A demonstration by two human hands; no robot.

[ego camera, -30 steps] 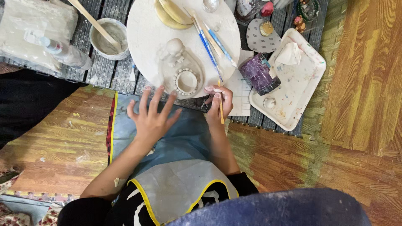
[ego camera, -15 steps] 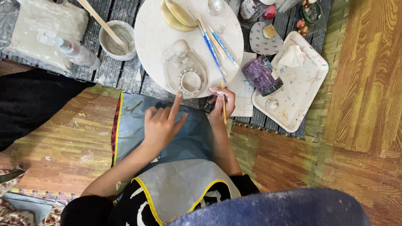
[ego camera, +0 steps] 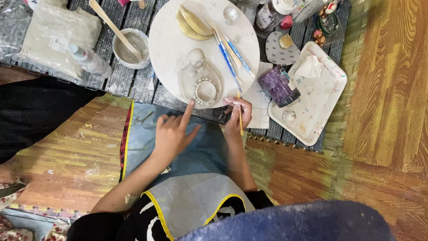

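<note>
**Hands at the edge of a round clay board**

Seen from above, a person's left hand (ego camera: 171,134), at centre frame, is open with fingers spread, the index finger stretched up to the near rim of a round white board (ego camera: 165,40). Just right of it, the right hand (ego camera: 236,114) is closed around a thin wooden tool (ego camera: 240,118), which points down the frame. On the board, just above both hands, lies a pale clay piece (ego camera: 200,80): a teardrop-shaped slab bearing a small rounded figure and a ring of beads around a shallow dish. Further up the board rest two curved yellowish ribs (ego camera: 191,22) and a fan of brushes and sticks (ego camera: 229,53), some with blue handles. At upper left, a small bowl of slip (ego camera: 129,49) holds a wooden stick beside a spray bottle (ego camera: 89,60) and a bagged block of clay (ego camera: 49,35). Right of the board stands a purple jar (ego camera: 278,87), touching a white paint-flecked tray (ego camera: 321,98). A blue apron (ego camera: 196,156) covers the person's lap at bottom centre.
</note>
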